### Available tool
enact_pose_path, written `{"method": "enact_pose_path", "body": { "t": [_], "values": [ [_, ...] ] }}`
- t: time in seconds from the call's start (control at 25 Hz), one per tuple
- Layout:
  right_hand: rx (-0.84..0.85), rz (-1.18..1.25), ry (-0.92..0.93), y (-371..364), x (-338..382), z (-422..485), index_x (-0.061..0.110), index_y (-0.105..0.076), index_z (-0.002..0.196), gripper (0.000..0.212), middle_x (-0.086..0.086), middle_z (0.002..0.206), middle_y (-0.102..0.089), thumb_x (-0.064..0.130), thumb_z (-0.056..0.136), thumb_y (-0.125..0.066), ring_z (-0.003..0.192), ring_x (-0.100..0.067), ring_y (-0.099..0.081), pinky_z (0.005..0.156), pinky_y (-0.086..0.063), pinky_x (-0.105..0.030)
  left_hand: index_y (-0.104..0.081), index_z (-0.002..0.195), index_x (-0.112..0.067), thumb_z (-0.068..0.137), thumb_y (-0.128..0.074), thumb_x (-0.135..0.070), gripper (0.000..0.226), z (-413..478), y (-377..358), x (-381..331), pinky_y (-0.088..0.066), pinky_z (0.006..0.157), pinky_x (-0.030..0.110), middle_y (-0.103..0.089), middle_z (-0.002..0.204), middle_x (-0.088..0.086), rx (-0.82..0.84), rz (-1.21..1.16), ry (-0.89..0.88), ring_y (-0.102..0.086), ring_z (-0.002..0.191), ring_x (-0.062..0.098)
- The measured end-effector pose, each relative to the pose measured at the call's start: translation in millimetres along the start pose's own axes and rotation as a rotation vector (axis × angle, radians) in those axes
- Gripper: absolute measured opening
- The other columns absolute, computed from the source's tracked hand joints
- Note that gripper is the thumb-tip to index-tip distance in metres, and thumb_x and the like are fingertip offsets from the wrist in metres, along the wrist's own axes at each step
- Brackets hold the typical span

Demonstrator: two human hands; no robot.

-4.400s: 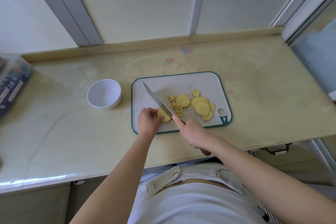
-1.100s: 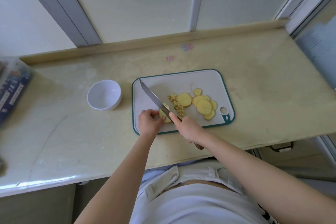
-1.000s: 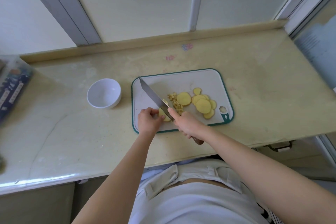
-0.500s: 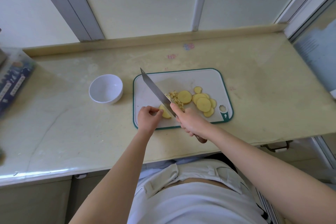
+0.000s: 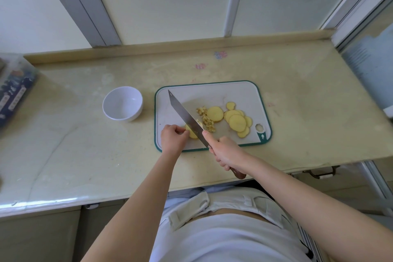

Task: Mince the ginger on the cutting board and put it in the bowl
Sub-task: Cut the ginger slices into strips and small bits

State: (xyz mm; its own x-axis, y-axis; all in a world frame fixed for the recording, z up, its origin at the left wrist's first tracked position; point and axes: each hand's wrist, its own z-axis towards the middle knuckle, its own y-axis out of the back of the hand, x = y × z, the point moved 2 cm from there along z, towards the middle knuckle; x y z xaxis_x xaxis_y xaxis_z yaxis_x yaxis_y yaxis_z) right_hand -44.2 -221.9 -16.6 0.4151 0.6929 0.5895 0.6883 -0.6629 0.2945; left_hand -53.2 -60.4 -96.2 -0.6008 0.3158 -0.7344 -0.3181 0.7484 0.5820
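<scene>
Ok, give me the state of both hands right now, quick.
Left hand: fingers curled, holding a ginger slice on the cutting board.
Right hand: gripping the knife.

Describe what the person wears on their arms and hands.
Nothing shows on either: the left hand and right hand are bare, without gloves, rings or a watch. The left forearm and right forearm are uncovered to the picture's lower edge, so no sleeve is in view. The torso shows a white top and pale trousers.
</scene>
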Motion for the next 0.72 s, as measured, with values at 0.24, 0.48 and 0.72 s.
{"method": "enact_pose_path", "body": {
  "t": [0.24,0.48,0.72],
  "values": [
    [-0.019,-0.111,0.002,2,3,5,0.018,-0.032,0.063,0.057,0.002,0.05,-0.028,0.065,0.096,-0.031,0.038,-0.014,-0.025,0.038,-0.025,-0.018,-0.069,0.075,-0.012,0.078,-0.066,-0.018,0.007,4,-1,3,-0.043,0.07,0.027,-0.065,0.094,0.008,0.027,-0.016,0.002,-0.059,0.089,0.021],
    [-0.026,-0.18,0.017,-3,7,16,0.015,-0.035,0.067,0.058,-0.002,0.053,-0.029,0.065,0.096,-0.029,0.042,-0.019,-0.028,0.043,-0.028,-0.024,-0.067,0.072,-0.014,0.078,-0.066,-0.018,0.008,5,-2,4,-0.046,0.073,0.03,-0.064,0.095,0.007,0.02,-0.017,0.017,-0.058,0.092,0.022],
    [-0.02,-0.211,0.022,-5,11,25,0.013,-0.036,0.067,0.058,-0.004,0.054,-0.031,0.061,0.099,-0.027,0.043,-0.02,-0.03,0.044,-0.03,-0.025,-0.07,0.077,-0.01,0.078,-0.067,-0.018,0.008,7,-3,7,-0.048,0.074,0.03,-0.064,0.094,0.008,0.027,-0.029,0.018,-0.06,0.087,0.02]
  ]
}}
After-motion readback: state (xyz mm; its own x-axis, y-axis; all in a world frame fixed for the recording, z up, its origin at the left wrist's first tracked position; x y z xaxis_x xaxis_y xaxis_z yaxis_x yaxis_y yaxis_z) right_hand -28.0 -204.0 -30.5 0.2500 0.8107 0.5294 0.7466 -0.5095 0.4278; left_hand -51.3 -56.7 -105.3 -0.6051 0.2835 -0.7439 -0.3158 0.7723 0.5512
